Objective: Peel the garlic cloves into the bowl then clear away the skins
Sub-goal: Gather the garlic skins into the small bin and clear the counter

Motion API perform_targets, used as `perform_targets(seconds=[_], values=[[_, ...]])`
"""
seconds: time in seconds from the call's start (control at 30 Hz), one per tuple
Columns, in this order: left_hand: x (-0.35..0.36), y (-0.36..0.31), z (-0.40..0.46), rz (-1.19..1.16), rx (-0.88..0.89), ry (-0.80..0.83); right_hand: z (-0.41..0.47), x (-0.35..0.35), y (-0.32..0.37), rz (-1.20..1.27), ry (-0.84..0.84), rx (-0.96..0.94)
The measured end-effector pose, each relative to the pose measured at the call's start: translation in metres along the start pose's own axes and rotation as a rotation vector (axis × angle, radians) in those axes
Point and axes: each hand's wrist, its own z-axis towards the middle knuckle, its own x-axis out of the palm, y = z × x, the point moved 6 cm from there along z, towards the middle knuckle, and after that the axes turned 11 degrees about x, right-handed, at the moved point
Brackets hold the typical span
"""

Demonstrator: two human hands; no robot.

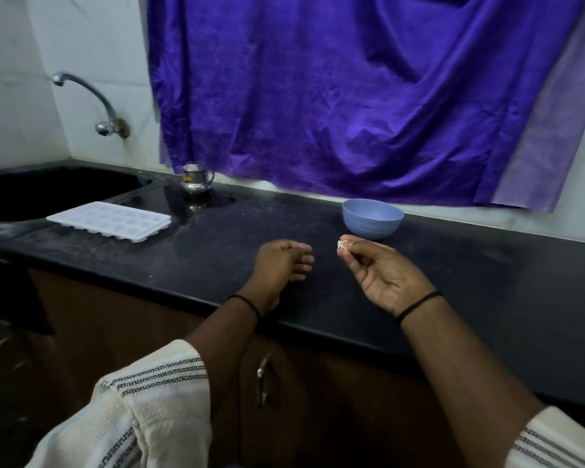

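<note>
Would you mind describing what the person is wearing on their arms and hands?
Both hands, left hand and right hand, are bare, with no gloves or rings visible. Each wrist carries a thin black band: the left wristband looks beaded, the right wristband plain. The sleeves are loose cream-white cloth with dark patterned stripes, ending around the elbows.
</note>
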Motion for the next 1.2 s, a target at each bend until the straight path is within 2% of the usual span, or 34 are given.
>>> perform_targets(seconds=[0.17,0.33,0.53,0.7,0.8,0.93,1.2], values=[[-0.085,-0.021,-0.049,-0.095,0.027,-0.018,-0.025,0.081,-0.060,-0.040,0.164,0.082],[-0.197,-0.006,-0.121,-0.157,-0.042,-0.088,-0.048,0.139,-0.168,-0.078,0.298,0.267],[-0.331,0.077,-0.223,-0.122,-0.231,-0.385,-0.037,0.154,-0.334,-0.209,0.269,0.569],[-0.391,0.163,-0.283,-0.106,-0.401,-0.600,-0.007,0.149,-0.452,-0.408,0.190,0.706],[-0.410,0.217,-0.307,-0.125,-0.501,-0.711,0.014,0.136,-0.516,-0.669,0.149,0.707],[-0.426,0.278,-0.335,-0.120,-0.647,-0.740,0.043,0.115,-0.583,-1.009,0.121,0.619],[-0.434,0.366,-0.379,-0.186,-0.763,-0.924,0.090,0.080,-0.661,-1.515,0.176,0.436]])
